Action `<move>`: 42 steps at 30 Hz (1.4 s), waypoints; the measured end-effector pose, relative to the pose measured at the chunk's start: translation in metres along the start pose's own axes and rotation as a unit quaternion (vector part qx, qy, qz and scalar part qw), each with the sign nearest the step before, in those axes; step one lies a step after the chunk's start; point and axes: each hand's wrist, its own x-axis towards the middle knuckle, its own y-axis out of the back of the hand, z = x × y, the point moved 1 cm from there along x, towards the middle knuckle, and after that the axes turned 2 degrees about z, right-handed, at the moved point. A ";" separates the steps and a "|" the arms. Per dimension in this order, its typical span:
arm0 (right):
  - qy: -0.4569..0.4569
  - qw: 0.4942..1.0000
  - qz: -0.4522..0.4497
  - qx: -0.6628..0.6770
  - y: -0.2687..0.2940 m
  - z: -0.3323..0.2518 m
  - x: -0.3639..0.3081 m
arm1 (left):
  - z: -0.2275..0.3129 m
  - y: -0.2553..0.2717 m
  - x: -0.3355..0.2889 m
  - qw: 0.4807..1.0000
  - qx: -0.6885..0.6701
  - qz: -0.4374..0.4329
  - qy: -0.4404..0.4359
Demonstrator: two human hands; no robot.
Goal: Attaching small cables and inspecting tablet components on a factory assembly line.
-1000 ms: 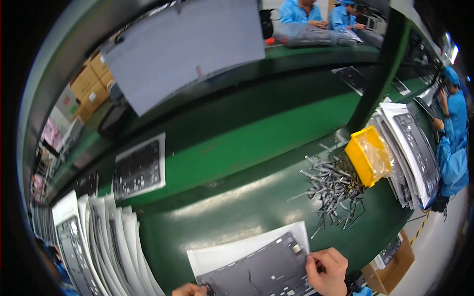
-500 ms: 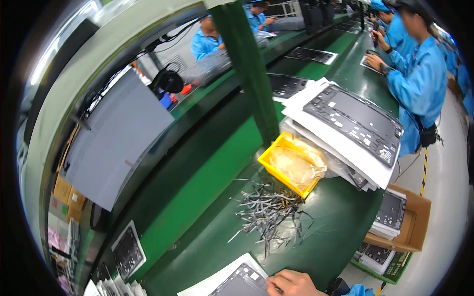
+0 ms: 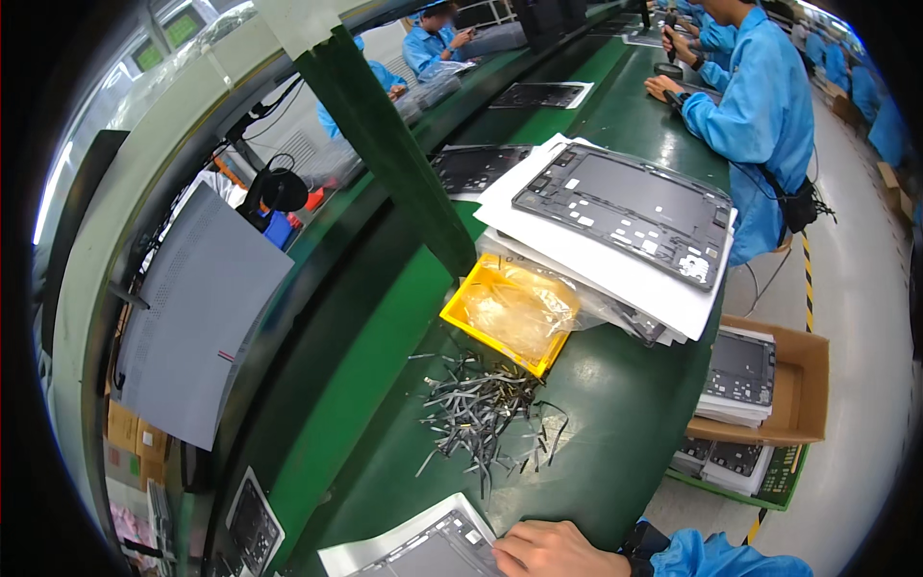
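A: What's changed with the hands?
B: View's swung right over the last second, so the left's out of frame, can't tell its grip. Right hand (image 3: pixel 546 550)'s curled nearly closed on the dark panel (image 3: pixel 440 553)'s edge, over white paper (image 3: pixel 380 539) on the tabletop (image 3: pixel 596 462).

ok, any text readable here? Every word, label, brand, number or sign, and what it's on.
None readable.
Cardboard boxes, far left: any labels too small.
Grey board: small red mark, no legible text.
Dark panel by the right hand: any print too small.
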 end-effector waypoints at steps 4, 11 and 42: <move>-0.011 0.999 -0.028 0.043 0.011 0.002 -0.003 | 0.030 0.008 0.042 0.979 0.126 -0.031 -0.156; -0.186 0.924 0.313 0.117 0.117 0.040 0.014 | 0.097 -0.019 0.135 0.966 -0.030 0.005 -0.259; -0.053 0.796 0.387 0.462 0.203 0.026 0.072 | 0.086 -0.052 0.175 0.798 0.039 0.114 -0.591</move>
